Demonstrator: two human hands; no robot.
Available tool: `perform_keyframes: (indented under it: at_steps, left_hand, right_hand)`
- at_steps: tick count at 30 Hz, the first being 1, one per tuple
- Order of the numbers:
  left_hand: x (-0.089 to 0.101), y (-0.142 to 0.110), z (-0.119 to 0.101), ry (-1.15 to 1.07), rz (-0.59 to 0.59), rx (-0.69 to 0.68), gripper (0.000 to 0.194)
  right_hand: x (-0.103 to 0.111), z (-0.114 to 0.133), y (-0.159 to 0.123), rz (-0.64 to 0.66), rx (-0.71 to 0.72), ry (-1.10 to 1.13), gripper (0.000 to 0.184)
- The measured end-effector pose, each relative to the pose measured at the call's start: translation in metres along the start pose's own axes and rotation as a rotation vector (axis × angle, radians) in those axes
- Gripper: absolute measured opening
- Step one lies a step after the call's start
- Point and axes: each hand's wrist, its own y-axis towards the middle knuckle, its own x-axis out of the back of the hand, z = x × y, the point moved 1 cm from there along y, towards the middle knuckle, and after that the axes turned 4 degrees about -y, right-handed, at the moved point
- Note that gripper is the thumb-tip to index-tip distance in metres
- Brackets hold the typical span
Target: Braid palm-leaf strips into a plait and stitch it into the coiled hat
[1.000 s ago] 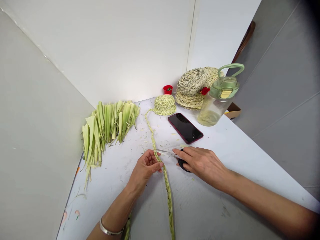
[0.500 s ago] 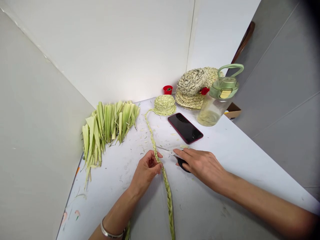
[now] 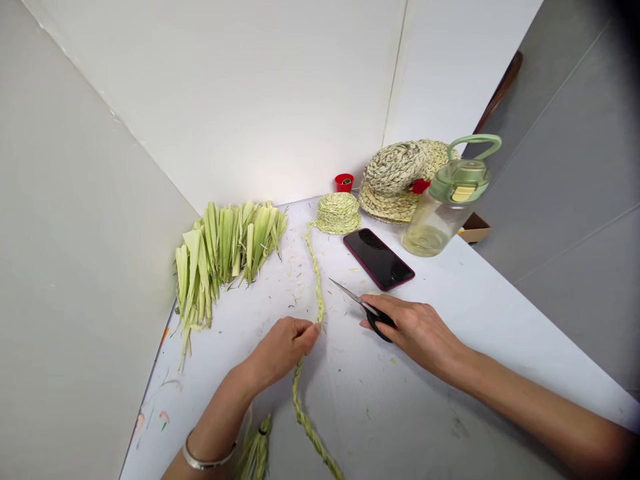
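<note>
A person's left hand (image 3: 283, 350) closes on a pale green palm-leaf braid (image 3: 316, 280) on a white work surface (image 3: 425, 413), its fingers (image 3: 300, 331) pressed together and pinching the plait against the thumb. The braid runs out from beyond those fingers to a small coil (image 3: 337, 213), and from below them it curves toward the wearer, ending near a loose bundle of leaf strips (image 3: 257, 453). A silver bangle (image 3: 207, 460) circles the left wrist.

The right hand (image 3: 417, 330) rests just beside the braid, well apart from the left, with its curled fingers (image 3: 385, 308) wrapped around the black handles of a pair of scissors (image 3: 380, 327). The steel blades point away from the wearer, up and to the left, their tips clear of the plait.

Beyond the right fingers lies a black smartphone (image 3: 379, 259) in a dark red case. Farther on stand a clear plastic water bottle (image 3: 440, 217) with a green lid and carry loop, a larger coiled woven piece (image 3: 395, 180) with a red object (image 3: 421, 185) at its edge, and a small red cup (image 3: 344, 181). A cardboard box (image 3: 475, 230) shows past the bottle. Left of the left fingers, a fanned pile of cut green leaf strips (image 3: 225, 250) sits against the white wall (image 3: 100, 200), with fine scraps scattered across the surface.
</note>
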Motion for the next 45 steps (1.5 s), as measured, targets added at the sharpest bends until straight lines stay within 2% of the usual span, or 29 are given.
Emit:
perform_keyframes:
  at_steps: [4, 8, 10, 13, 15, 17, 22, 26, 32, 36, 40, 43, 45]
  left_hand:
    - [0.004, -0.002, 0.003, 0.159, -0.182, -0.023, 0.047]
    - [0.002, 0.001, 0.005, 0.388, -0.424, -0.069, 0.026]
    - [0.002, 0.004, 0.007, 0.313, -0.460, -0.095, 0.032]
    - [0.004, 0.009, 0.012, 0.088, -0.431, -0.113, 0.022]
    - [0.008, 0.011, 0.013, 0.014, -0.396, -0.101, 0.014]
    - [0.010, 0.011, 0.011, -0.069, -0.334, -0.098, 0.022]
    - [0.004, 0.009, 0.004, -0.526, -0.113, -0.084, 0.026]
    - [-0.002, 0.010, 0.004, -0.608, -0.031, -0.062, 0.024]
    - [-0.005, 0.012, 0.007, -0.600, 0.053, -0.060, 0.024]
    - [-0.008, 0.011, 0.006, -0.468, 0.056, -0.046, 0.023]
    - [-0.009, 0.008, 0.003, -0.187, 0.042, -0.034, 0.026]
    - [-0.001, 0.002, -0.007, 0.169, 0.044, -0.088, 0.033]
    - [0.004, -0.006, -0.017, 0.465, -0.067, -0.160, 0.036]
  right_hand:
    - [0.000, 0.001, 0.001, 0.032, -0.009, -0.017, 0.030]
    - [0.002, 0.003, 0.000, 0.052, -0.017, -0.001, 0.029]
    - [0.002, 0.003, 0.000, 0.054, -0.016, 0.009, 0.028]
    - [0.002, 0.003, 0.000, 0.057, -0.023, 0.014, 0.027]
    - [0.002, 0.003, 0.000, 0.059, -0.030, 0.027, 0.026]
    - [0.003, 0.003, 0.000, 0.071, -0.032, 0.061, 0.026]
    - [0.004, 0.007, 0.002, 0.077, -0.036, 0.107, 0.037]
    - [0.002, 0.011, 0.003, 0.103, 0.007, 0.095, 0.039]
    - [-0.003, 0.008, -0.002, 0.135, 0.086, 0.026, 0.046]
    - [-0.007, 0.005, -0.003, 0.085, 0.095, 0.061, 0.054]
    - [-0.008, 0.004, -0.003, 0.064, 0.089, 0.083, 0.046]
    - [-0.006, 0.002, -0.003, 0.024, 0.089, 0.100, 0.044]
    - [-0.003, -0.001, -0.002, -0.053, 0.074, 0.136, 0.040]
